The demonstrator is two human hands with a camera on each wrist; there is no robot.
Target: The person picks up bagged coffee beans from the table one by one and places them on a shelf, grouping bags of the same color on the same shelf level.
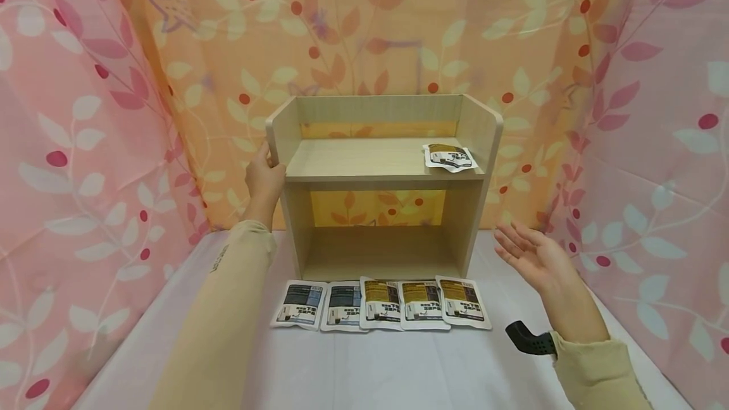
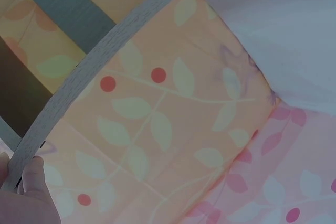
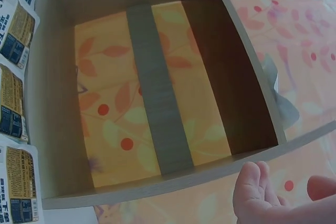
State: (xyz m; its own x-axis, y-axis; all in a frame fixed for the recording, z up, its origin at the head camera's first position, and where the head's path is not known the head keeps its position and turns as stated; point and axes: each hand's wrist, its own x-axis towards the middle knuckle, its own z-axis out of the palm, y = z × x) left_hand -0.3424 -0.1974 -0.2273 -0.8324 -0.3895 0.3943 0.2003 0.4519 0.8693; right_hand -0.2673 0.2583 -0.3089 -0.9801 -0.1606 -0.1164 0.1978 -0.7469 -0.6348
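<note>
A pale wooden two-tier shelf (image 1: 384, 178) stands in the middle of the head view. My left hand (image 1: 266, 179) holds the edge of its left side panel, and in the left wrist view the thumb and fingers (image 2: 34, 177) lie on both sides of that panel. On the upper tier, at the right end, lies a white-edged flat packet (image 1: 450, 157). To the right of the shelf my right hand (image 1: 538, 258) is held palm up with relaxed fingers, holding nothing. In the right wrist view its fingertips (image 3: 249, 174) are near the side panel (image 3: 157, 184).
Several flat packets lie in a row before the shelf, blue-labelled ones (image 1: 299, 304) at left and gold-labelled ones (image 1: 462, 301) at right. A white cloth (image 1: 353, 372) covers the table. Patterned curtains (image 1: 370, 24) enclose the back and sides. A black strap piece (image 1: 529, 339) sticks out at my right wrist.
</note>
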